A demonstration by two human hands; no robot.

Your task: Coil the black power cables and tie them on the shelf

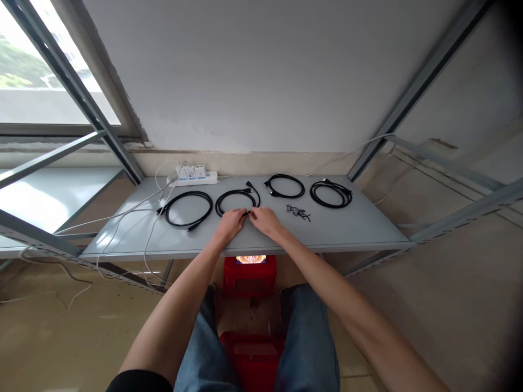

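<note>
A coiled black cable [233,191] with plugs at its ends lies on the grey shelf [261,239], in front of me. At its near right edge, my left hand [232,223] and my right hand [265,221] meet with fingertips closed in a pinch. A bit of black cable shows between them; whether a thin tie is there too, I cannot make out. To the right of my right hand lies a small pile of thin black ties [299,213]. Another coiled cable [188,194] rests left of my hands.
Two more black cable coils, one [286,176] behind the ties and one [332,206] farther right, lie on the shelf. A white power strip [208,177] with white wires stands at the back left. Metal uprights frame both sides. Red plastic stools [250,280] are below.
</note>
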